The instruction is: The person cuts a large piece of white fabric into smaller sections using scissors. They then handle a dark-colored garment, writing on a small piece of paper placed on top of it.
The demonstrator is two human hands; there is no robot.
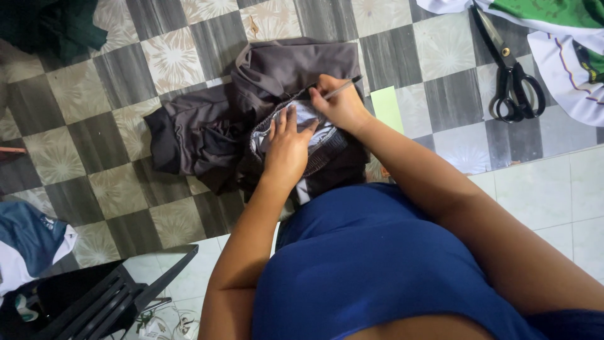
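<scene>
Working: picking at a seam on the dark garment (207,126), centre of the frame, spread on the checkered floor (119,69).
Left hand (286,148): flat and open, fingers spread, pressing the pale inner waistband (308,116) down; not gripping anything.
Right hand (340,104): closed in a pinch on a thin metal tool (343,88), tip aimed at the waistband edge, just above the left hand.
Doing it well, by judgement: keeping the cloth taut under the flat palm; keeping the tool's tip low and angled away from the pressing fingers; catching one thread at a time, not the fabric.
Scissors (513,79): black-handled, closed, upper right, well apart from both hands, beside a white and green cloth (566,38).
Paper slip (387,107): pale green, rectangular, blank as far as visible, right of centre, just beside the right wrist.
Lower left: blue and white cloth (28,242); black plastic rack (94,302).
Labels, packages, signs: none legible anywhere in view.
</scene>
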